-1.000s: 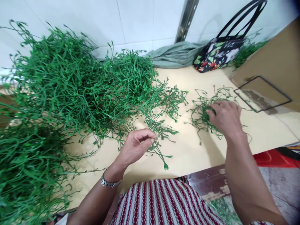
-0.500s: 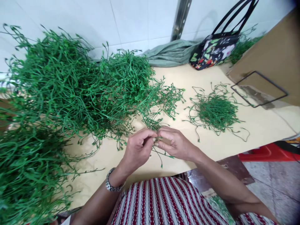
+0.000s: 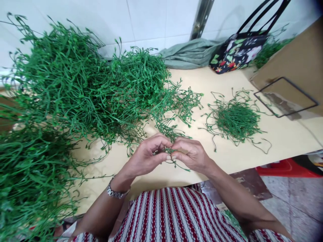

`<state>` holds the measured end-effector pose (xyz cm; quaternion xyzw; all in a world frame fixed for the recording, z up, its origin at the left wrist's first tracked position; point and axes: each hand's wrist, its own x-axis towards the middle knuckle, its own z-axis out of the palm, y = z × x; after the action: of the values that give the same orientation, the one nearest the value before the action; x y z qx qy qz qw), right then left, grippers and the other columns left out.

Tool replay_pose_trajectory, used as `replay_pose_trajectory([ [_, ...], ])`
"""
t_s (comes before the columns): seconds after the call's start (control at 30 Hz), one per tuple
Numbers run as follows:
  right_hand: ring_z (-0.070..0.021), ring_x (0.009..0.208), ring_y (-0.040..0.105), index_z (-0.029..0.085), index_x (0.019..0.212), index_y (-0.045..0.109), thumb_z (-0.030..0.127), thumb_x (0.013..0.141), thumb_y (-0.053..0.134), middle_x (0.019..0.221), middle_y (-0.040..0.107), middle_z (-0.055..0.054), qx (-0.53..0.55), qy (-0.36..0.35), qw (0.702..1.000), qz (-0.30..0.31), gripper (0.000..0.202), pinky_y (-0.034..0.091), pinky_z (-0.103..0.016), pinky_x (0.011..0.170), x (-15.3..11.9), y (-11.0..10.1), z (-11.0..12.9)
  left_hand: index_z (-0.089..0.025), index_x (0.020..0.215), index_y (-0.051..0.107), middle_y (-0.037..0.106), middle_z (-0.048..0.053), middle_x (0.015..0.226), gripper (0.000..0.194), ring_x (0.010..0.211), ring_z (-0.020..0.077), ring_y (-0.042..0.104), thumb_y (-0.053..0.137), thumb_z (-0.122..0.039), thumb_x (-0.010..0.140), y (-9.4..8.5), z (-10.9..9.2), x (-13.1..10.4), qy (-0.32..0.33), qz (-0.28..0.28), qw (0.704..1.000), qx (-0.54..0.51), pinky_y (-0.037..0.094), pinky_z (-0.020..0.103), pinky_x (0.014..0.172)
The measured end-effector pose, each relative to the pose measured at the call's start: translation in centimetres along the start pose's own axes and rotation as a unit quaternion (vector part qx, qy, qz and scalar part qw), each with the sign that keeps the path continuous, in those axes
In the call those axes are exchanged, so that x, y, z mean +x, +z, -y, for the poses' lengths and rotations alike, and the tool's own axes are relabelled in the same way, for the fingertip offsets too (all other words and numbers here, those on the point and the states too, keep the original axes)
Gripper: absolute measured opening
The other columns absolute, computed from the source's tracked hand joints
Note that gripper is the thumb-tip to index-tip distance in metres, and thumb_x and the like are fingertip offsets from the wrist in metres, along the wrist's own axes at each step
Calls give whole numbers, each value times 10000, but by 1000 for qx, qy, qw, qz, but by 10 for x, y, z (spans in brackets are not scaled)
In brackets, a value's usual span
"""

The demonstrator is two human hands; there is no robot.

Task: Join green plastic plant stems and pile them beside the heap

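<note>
My left hand [image 3: 148, 154] and my right hand [image 3: 193, 154] meet fingertip to fingertip above the pale table. Both pinch thin green stems [image 3: 174, 162], whose ends hang out below the fingers. Just beyond my hands, loose curly stems trail off from the large green heap [image 3: 83, 84] that fills the left and middle. A smaller pile of stems [image 3: 237, 120] lies to the right of my right hand. More stems [image 3: 30, 178] are heaped at the lower left.
A black floral bag [image 3: 238, 53] and a grey-green cloth [image 3: 189, 55] lie against the tiled wall. At the right stands a cardboard box [image 3: 297, 64] with a dark wire frame [image 3: 281, 79] before it. Something red [image 3: 285, 168] is below the table's right edge.
The view has shifted slightly. My fingers have come closer together, thumb tips now side by side, and the stem ends that hung lower now show less beneath them.
</note>
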<state>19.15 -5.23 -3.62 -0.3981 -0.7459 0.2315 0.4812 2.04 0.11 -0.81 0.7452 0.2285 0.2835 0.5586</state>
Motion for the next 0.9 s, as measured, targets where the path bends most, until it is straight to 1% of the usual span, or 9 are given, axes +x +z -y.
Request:
replay_pose_trajectory([
  [0.1, -86, 557, 488, 158, 759, 569, 292, 826, 585, 624, 523, 6, 77, 15, 997, 1, 150, 399, -204, 530, -3, 3, -4, -139, 808, 611, 569, 53, 770, 128, 710, 134, 539, 629, -258, 764, 2, 3, 1, 61, -8, 998, 27, 444, 256, 621],
  [0.17, -80, 548, 485, 159, 759, 572, 267, 825, 588, 620, 524, 10, 100, 24, 995, 6, 128, 396, -197, 524, -4, 3, -5, -142, 808, 613, 578, 56, 771, 58, 737, 137, 557, 610, -191, 778, 4, 4, 1, 109, -18, 992, 62, 459, 263, 653],
  [0.23, -84, 555, 478, 159, 754, 566, 238, 834, 574, 616, 516, 9, 87, 30, 996, 9, 113, 387, -201, 523, -4, 3, -5, -146, 801, 606, 575, 61, 803, 34, 753, 130, 560, 577, -131, 790, 5, 4, 0, 142, -34, 982, 119, 462, 253, 650],
  [0.3, -92, 573, 475, 157, 756, 560, 227, 845, 552, 623, 515, 3, 54, 35, 998, 16, 113, 380, -211, 532, -4, 1, -2, -148, 787, 591, 563, 64, 827, 75, 754, 123, 550, 536, -100, 806, 5, 3, -2, 153, -39, 970, 184, 459, 238, 633],
  [0.4, -93, 585, 471, 156, 752, 551, 282, 860, 524, 644, 529, -5, 42, 39, 997, 52, 168, 375, -215, 544, -2, -5, 0, -143, 776, 558, 557, 55, 784, 108, 738, 125, 534, 479, -93, 830, 6, -1, -5, 155, -11, 952, 265, 457, 240, 632],
  [0.57, -73, 547, 426, 151, 689, 521, 385, 840, 539, 603, 487, 25, 147, 88, 979, 114, 278, 339, -188, 501, -4, -10, -4, -124, 781, 531, 554, 57, 752, 154, 725, 134, 529, 402, -93, 859, 9, -11, -4, 141, 96, 920, 353, 469, 251, 650],
  [0.67, -68, 538, 401, 151, 665, 503, 372, 854, 520, 590, 449, 36, 187, 86, 968, 146, 291, 311, -181, 487, -5, -10, -8, -136, 765, 507, 549, 45, 757, 138, 705, 125, 519, 409, -101, 856, 9, -16, -2, 149, 129, 910, 365, 457, 233, 621],
  [0.77, -71, 523, 355, 165, 635, 442, 313, 882, 464, 570, 377, 48, 143, 51, 978, 145, 290, 278, -190, 482, -6, -9, -8, -154, 727, 471, 526, 31, 725, 139, 668, 126, 496, 409, -86, 830, 10, -16, -3, 140, 126, 906, 379, 422, 235, 567],
  [0.9, -92, 543, 321, 186, 620, 351, 211, 881, 411, 583, 318, 43, -15, -7, 993, 117, 269, 281, -225, 524, -2, -8, -4, -168, 716, 451, 513, 29, 722, 136, 679, 138, 492, 406, -65, 793, 14, -9, -5, 84, 80, 924, 365, 411, 251, 585],
])
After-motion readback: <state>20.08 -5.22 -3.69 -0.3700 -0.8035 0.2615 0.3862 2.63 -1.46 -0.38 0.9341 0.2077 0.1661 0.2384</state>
